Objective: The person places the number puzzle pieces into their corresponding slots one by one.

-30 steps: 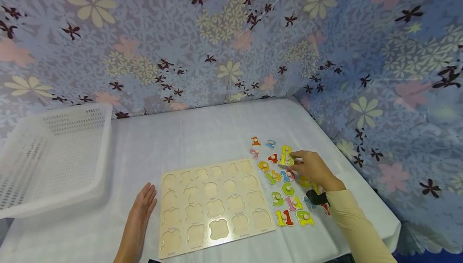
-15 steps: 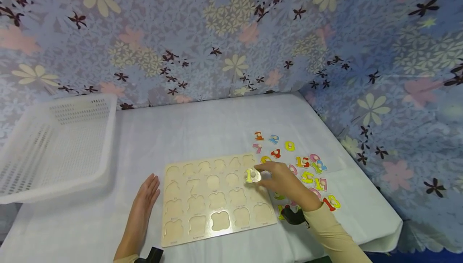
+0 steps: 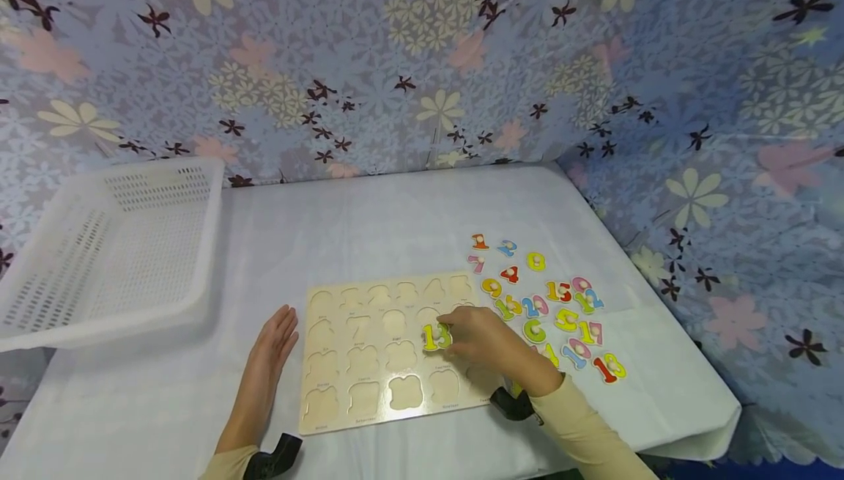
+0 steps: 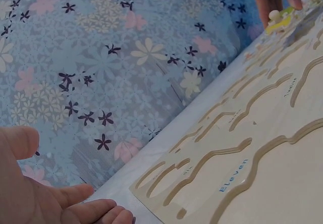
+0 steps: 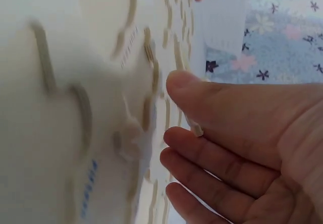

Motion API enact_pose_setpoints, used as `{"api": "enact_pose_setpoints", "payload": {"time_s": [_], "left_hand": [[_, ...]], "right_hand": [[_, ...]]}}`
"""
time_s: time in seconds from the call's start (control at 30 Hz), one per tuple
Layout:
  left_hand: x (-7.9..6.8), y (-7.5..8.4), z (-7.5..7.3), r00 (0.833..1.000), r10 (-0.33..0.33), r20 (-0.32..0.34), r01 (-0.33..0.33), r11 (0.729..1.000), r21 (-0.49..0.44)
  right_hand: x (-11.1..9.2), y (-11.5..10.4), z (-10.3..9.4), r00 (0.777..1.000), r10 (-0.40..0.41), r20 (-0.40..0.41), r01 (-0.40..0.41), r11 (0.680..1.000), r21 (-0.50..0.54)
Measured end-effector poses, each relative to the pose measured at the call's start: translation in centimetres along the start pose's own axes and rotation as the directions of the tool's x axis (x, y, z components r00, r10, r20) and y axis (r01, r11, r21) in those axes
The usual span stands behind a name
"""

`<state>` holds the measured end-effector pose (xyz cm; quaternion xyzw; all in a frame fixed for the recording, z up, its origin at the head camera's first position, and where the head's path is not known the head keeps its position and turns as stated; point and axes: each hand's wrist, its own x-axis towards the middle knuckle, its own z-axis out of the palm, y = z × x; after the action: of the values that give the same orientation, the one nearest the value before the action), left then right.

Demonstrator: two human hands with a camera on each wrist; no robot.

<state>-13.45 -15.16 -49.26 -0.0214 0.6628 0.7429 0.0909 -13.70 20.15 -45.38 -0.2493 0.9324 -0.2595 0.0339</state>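
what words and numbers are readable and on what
"13": held piece
"1": orange piece
"2": blue piece
"7": pink piece
"4": red piece
"9": amber piece
"15": yellow-red piece
"12": green-blue piece
"20": upper blue-pink piece
"10": lower blue-pink piece
"5": yellow piece
"6": green piece
"17": yellow-pink piece
"18": red-yellow piece
"Eleven": board
"Twelve": board
Other text: too small, blurred or hidden

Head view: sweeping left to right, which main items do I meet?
White perforated plastic basket → left hand → wooden number puzzle board → yellow-and-green 13 piece → right hand → red-and-yellow two-digit piece.
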Motion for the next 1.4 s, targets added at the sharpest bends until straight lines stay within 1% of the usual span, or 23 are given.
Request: {"api": "enact_pose_setpoints", "payload": {"time_s": [0.07,0.13,0.2,0.3,0.43,0.5,0.57,0.67,0.8,0.87,1.0,1.1,1.4], "left_hand": [[0.0,0.0,-0.1,1.0,0.008,0.002,-0.008,1.0,0.002],[-0.1,-0.1,-0.2,1.0,0.007,0.002,-0.007,1.0,0.004],[0.0,-0.1,-0.2,1.0,0.006,0.0,-0.006,1.0,0.012],[0.1,-0.1,-0.2,1.0,0.001,-0.006,-0.001,1.0,0.02],[0.5,0.1,0.0,1.0,-0.015,-0.006,0.015,1.0,0.0],[0.8,0.2,0.1,1.0,-0.023,-0.012,0.023,0.999,-0.023],[0.9,0.3,0.2,0.999,-0.04,-0.023,0.039,0.999,-0.033],[0.8,0.3,0.2,0.998,-0.041,-0.037,0.041,0.999,-0.018],[0.4,0.2,-0.1,1.0,-0.017,-0.027,0.018,0.999,0.048],[0.3,0.2,-0.2,1.0,-0.015,-0.022,0.016,0.999,0.045],[0.4,0.4,-0.2,0.999,-0.036,-0.023,0.037,0.999,0.028],[0.5,0.6,-0.1,0.998,-0.05,-0.031,0.051,0.999,0.02],[0.5,0.5,0.0,0.998,-0.05,-0.047,0.051,0.999,0.011]], "right_hand": [[0.0,-0.4,0.3,1.0,-0.009,0.023,0.01,0.999,-0.044],[0.1,-0.9,0.4,0.999,0.0,0.037,0.003,0.997,-0.079],[0.4,-1.9,0.6,0.999,0.009,0.044,-0.005,0.996,-0.087],[1.6,-3.8,1.3,0.998,-0.009,0.058,0.014,0.996,-0.084],[3.6,-6.2,3.0,0.992,-0.056,0.112,0.067,0.993,-0.097],[4.4,-7.0,3.9,0.99,-0.068,0.126,0.082,0.991,-0.109],[4.9,-7.5,4.5,0.99,-0.079,0.12,0.095,0.988,-0.126],[5.4,-8.0,4.9,0.991,-0.087,0.104,0.103,0.981,-0.162],[5.9,-8.4,5.2,0.991,-0.081,0.11,0.101,0.976,-0.191],[6.1,-8.5,5.3,0.99,-0.086,0.114,0.108,0.974,-0.201],[6.3,-8.6,5.5,0.987,-0.108,0.119,0.134,0.96,-0.246],[6.4,-8.7,5.6,0.986,-0.106,0.128,0.138,0.952,-0.273],[6.2,-8.6,5.6,0.986,-0.106,0.13,0.135,0.96,-0.246]]}}
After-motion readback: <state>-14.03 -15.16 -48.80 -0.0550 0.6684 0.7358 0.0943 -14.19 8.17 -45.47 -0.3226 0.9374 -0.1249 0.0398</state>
